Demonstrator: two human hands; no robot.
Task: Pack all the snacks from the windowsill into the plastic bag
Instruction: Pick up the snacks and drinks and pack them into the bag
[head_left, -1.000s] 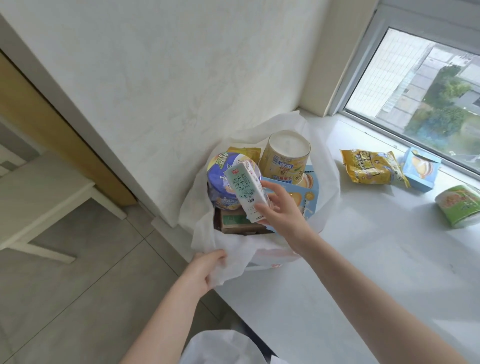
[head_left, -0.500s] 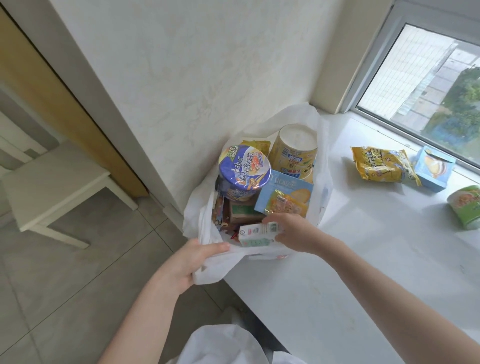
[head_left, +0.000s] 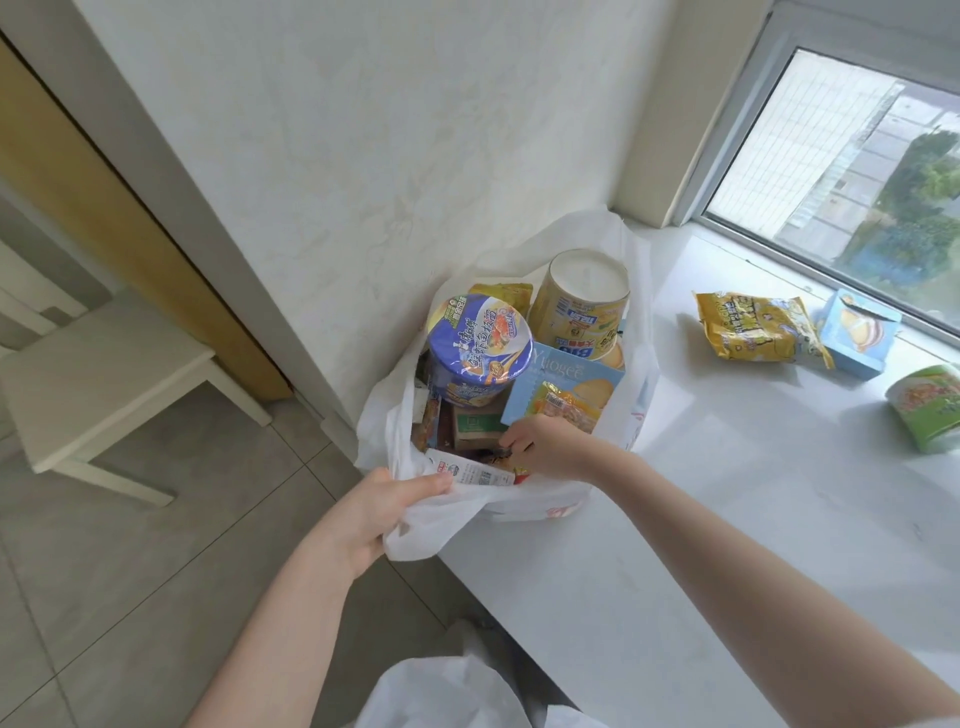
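Observation:
A white plastic bag stands at the left end of the windowsill, full of snacks: a blue noodle cup, a yellow can and a light blue biscuit box. My left hand grips the bag's near rim and holds it apart. My right hand reaches into the bag, fingers curled at the right end of a small white carton that lies flat just inside the near rim. On the sill lie a yellow packet, a small blue box and a green cup.
The white wall stands right behind the bag. The sill's left edge drops to a grey tiled floor, where a white stool stands. The window runs along the sill's far side. Something white and crumpled shows at the bottom edge.
My right hand has carried the small carton from above the snacks down to the bag's near rim and laid it flat. My left hand kept its grip on the rim.

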